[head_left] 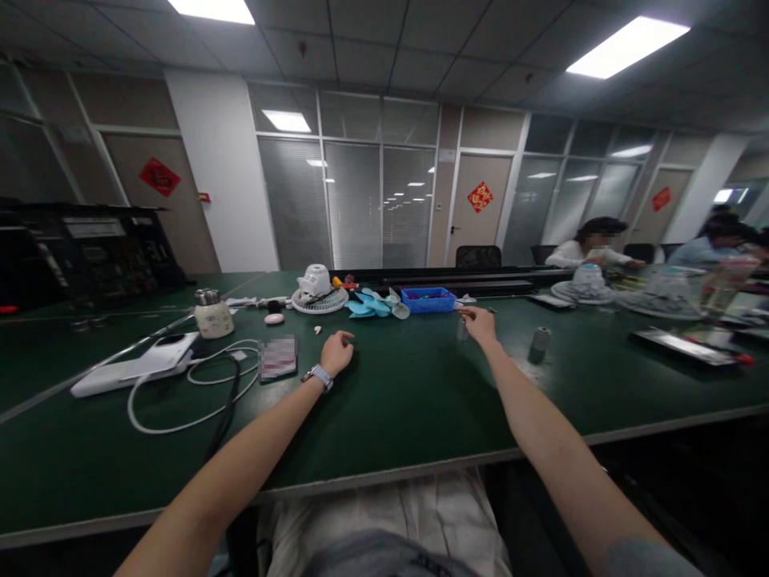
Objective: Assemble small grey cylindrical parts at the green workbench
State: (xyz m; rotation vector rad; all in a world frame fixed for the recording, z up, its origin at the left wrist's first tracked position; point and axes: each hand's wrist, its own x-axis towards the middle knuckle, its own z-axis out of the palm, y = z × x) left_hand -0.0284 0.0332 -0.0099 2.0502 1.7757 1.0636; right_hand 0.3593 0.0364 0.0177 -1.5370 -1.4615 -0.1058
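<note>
Two hands flank the blue basket: the right hand pinches a small cylinder right of it; the left hand, left of it, curls, contents unclear. An even, light pinch should keep the cylinder upright.

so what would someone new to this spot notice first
Probably the bright blue basket towards the far side of the green table, with light-blue blades just left of it. Next, the red diamond on the door behind, slightly right. Then the right hand, its fingers at a small grey cylinder.
</note>
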